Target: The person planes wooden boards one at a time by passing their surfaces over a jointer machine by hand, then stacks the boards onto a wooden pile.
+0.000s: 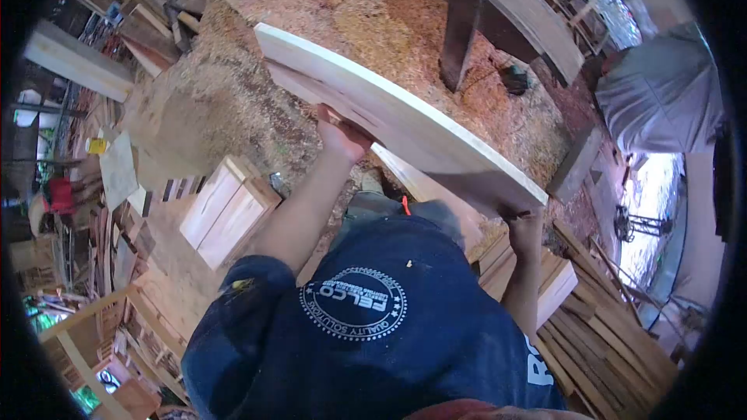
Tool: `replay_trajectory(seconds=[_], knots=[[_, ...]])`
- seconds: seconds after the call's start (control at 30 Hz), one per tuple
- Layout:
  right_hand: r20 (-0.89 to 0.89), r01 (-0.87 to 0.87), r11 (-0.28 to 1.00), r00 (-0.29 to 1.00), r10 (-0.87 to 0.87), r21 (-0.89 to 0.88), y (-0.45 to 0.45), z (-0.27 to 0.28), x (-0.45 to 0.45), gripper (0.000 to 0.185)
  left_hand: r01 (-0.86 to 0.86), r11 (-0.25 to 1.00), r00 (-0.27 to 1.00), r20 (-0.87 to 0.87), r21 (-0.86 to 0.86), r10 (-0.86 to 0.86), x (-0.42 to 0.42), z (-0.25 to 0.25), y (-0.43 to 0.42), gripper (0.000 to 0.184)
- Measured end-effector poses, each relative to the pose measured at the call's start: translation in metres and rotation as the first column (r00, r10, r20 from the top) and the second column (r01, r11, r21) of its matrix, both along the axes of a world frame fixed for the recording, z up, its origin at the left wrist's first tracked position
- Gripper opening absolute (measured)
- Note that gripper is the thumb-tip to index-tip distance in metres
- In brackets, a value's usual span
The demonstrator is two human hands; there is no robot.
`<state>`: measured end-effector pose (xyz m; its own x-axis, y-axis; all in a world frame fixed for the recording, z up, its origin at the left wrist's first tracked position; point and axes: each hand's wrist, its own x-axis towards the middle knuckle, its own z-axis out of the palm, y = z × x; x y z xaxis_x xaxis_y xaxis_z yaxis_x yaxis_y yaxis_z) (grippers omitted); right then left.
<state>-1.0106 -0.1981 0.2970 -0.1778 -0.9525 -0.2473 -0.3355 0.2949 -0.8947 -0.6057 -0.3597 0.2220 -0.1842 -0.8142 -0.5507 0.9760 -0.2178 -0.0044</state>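
A long, wide wooden board is held up in front of my body, slanting from upper left to lower right. Under its left part is my left hand, gripping the lower edge, with the fingers partly hidden behind the wood. My right hand holds the board's lower right corner, its fingers curled round the edge. Below the board, another pale wooden piece shows near my legs.
Sawdust covers the floor. Stacked wood blocks stand at left, and long planks lie at lower right. A machine or bench with a wooden top is ahead. Another person in red is at far left.
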Motion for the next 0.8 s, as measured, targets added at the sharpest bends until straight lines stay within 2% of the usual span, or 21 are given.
replay_trajectory(seconds=[0.07, 0.1, 0.13, 0.17, 0.2, 0.23, 0.27, 0.3, 0.33, 0.4, 0.43, 0.47, 0.5, 0.57, 0.6, 0.63, 0.67, 0.7, 0.73, 0.8], knots=[[-0.247, -0.014, 1.000, 0.969, 0.014, 0.002, -0.008, -0.005, 0.001, 0.031, -0.037, 0.999, 0.998, 0.050, -0.018, 0.037, -0.004, 0.002, -0.012, 0.110], [-0.278, -0.045, 0.999, 0.960, 0.040, -0.010, -0.014, 0.006, 0.011, 0.030, -0.051, 0.998, 0.996, 0.075, -0.020, 0.053, -0.004, 0.002, -0.013, 0.113], [-0.310, -0.077, 0.997, 0.949, 0.064, -0.027, -0.021, 0.023, 0.018, 0.028, 0.007, 1.000, 0.990, 0.142, -0.023, -0.004, -0.001, -0.003, -0.016, 0.118], [-0.345, -0.107, 0.993, 0.935, 0.086, -0.043, -0.028, 0.034, 0.022, 0.026, -0.007, 0.962, 1.000, -0.016, -0.273, 0.003, 0.006, -0.034, -0.024, 0.095], [-0.393, -0.170, 0.978, 0.913, 0.109, -0.124, -0.032, 0.028, 0.019, 0.025, -0.032, 0.866, 0.985, -0.163, -0.499, -0.057, 0.014, -0.066, -0.033, 0.076], [-0.350, -0.166, 0.973, 0.931, 0.101, -0.163, -0.037, 0.022, 0.018, 0.026, -0.028, 0.890, 0.998, -0.057, -0.455, 0.002, 0.009, -0.066, -0.043, 0.064], [-0.306, -0.157, 0.967, 0.948, 0.090, -0.200, -0.041, 0.016, 0.017, 0.027, -0.078, 0.986, 0.993, 0.081, -0.145, 0.091, -0.004, -0.012, -0.050, 0.053], [-0.261, -0.142, 0.961, 0.962, 0.077, -0.239, -0.045, 0.004, 0.014, 0.029, -0.066, 0.975, 0.994, 0.074, -0.214, 0.083, -0.004, -0.014, -0.059, 0.054], [0.343, 0.149, 0.989, 0.929, -0.135, -0.015, -0.047, -0.028, -0.001, 0.031, -0.051, 0.958, 0.995, 0.065, -0.283, 0.073, -0.002, -0.023, -0.068, 0.055], [-0.018, -0.016, 0.988, 1.000, 0.013, -0.154, -0.063, -0.024, 0.001, 0.031, -0.029, 0.934, 0.998, 0.050, -0.356, 0.050, -0.001, -0.035, -0.087, 0.060], [-0.214, -0.100, 0.976, 0.975, 0.058, -0.193, -0.071, -0.017, 0.002, 0.030, -0.016, 0.932, 0.999, 0.039, -0.361, 0.032, -0.001, -0.039, -0.094, 0.064], [-0.170, -0.066, 0.985, 0.985, 0.039, -0.160, -0.082, 0.002, 0.007, 0.032, 0.003, 0.930, 1.000, 0.026, -0.368, 0.007, -0.008, -0.042, -0.103, 0.070], [-0.207, -0.016, 1.000, 0.978, 0.015, -0.003, -0.083, -0.027, -0.021, 0.033, 0.048, 0.962, 0.996, 0.090, -0.267, -0.024, -0.022, -0.024, -0.112, 0.076], [-0.002, 0.173, 0.983, 0.985, -0.173, -0.064, -0.100, -0.036, -0.042, 0.035, 0.117, 0.992, 0.970, 0.222, -0.053, -0.102, -0.049, 0.027, -0.126, 0.094], [0.033, 0.262, 0.954, 0.965, -0.260, -0.148, -0.116, -0.014, -0.038, 0.038, 0.163, 0.987, 0.958, 0.244, -0.016, -0.154, -0.059, 0.024, -0.141, 0.102], [0.159, 0.376, 0.904, 0.924, -0.348, -0.205, -0.122, -0.066, -0.076, 0.046, 0.204, 0.977, 0.925, 0.339, -0.067, -0.169, -0.080, 0.019, -0.147, 0.089], [0.207, 0.417, 0.906, 0.895, -0.395, -0.075, -0.136, -0.059, -0.090, 0.050, 0.312, 0.944, 0.881, 0.402, -0.103, -0.248, -0.098, 0.010, -0.158, 0.081], [0.226, 0.466, 0.885, 0.864, -0.449, -0.024, -0.155, -0.061, -0.106, 0.053, 0.411, 0.902, 0.829, 0.466, -0.133, -0.310, -0.119, -0.004, -0.174, 0.074], [0.244, 0.513, 0.858, 0.829, -0.503, 0.026, -0.173, -0.062, -0.121, 0.056, 0.501, 0.865, 0.740, 0.536, -0.036, -0.407, -0.142, -0.021, -0.192, 0.059], [0.248, 0.639, 0.769, 0.748, -0.615, -0.024, -0.218, -0.086, -0.154, 0.058, 0.632, 0.771, 0.515, 0.702, 0.076, -0.491, -0.194, -0.027, -0.232, 0.050]])
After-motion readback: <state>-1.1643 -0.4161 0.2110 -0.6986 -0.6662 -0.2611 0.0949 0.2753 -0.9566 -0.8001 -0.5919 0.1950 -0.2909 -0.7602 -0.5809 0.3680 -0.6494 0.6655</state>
